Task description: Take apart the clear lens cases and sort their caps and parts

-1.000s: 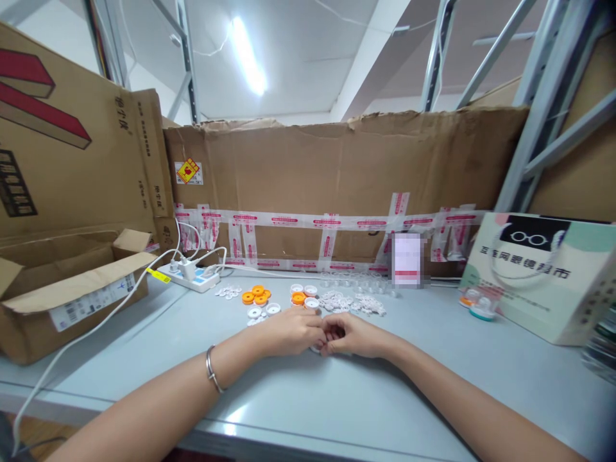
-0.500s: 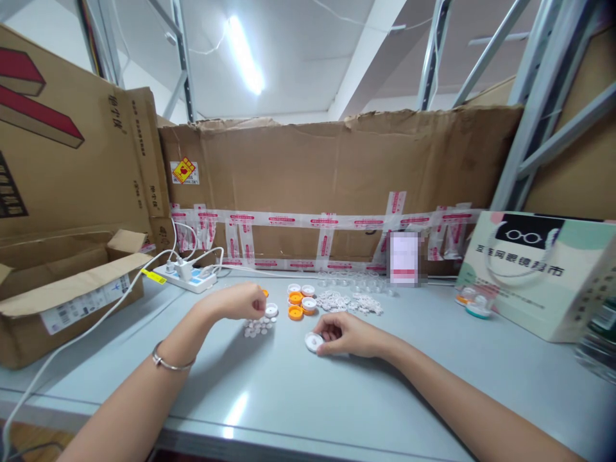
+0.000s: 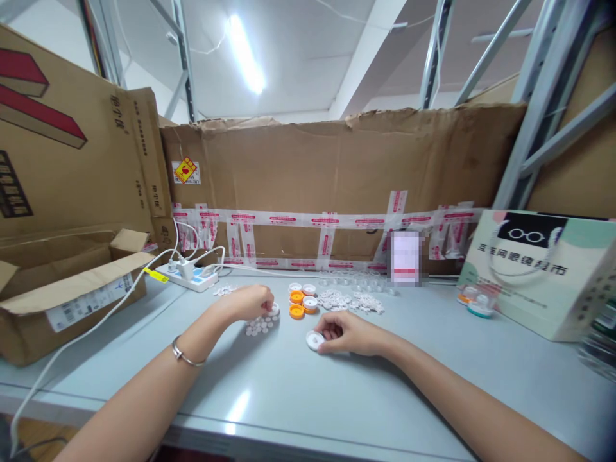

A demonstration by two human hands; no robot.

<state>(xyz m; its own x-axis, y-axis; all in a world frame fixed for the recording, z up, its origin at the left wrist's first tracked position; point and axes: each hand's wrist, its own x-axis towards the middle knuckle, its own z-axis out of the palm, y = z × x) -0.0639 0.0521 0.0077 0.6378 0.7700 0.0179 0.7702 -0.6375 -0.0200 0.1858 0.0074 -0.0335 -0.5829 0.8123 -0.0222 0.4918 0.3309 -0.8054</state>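
My right hand (image 3: 344, 332) grips a round white cap (image 3: 315, 341) by its edge, low over the table. My left hand (image 3: 257, 301) has its fingers closed above a cluster of small white discs (image 3: 260, 326); what it holds, if anything, is hidden. Partly covered by that hand is another round white piece (image 3: 274, 310). Between the hands and farther back stand orange caps (image 3: 296, 311) and white caps (image 3: 309, 302), grouped together. Small white parts (image 3: 334, 299) lie spread beside them, with a second pile (image 3: 368, 303) to the right.
Clear round parts (image 3: 356, 280) line the table's back. At left are an open cardboard box (image 3: 91, 289) and a power strip (image 3: 192, 276) with cables. A paper bag (image 3: 534, 276), capped containers (image 3: 480, 308) and a bottle (image 3: 599, 340) are at right.
My left hand has moved slightly right, over the white piece. White discs behind its wrist have come into view, and the orange piece beside it is now hidden. My right hand keeps its grip.
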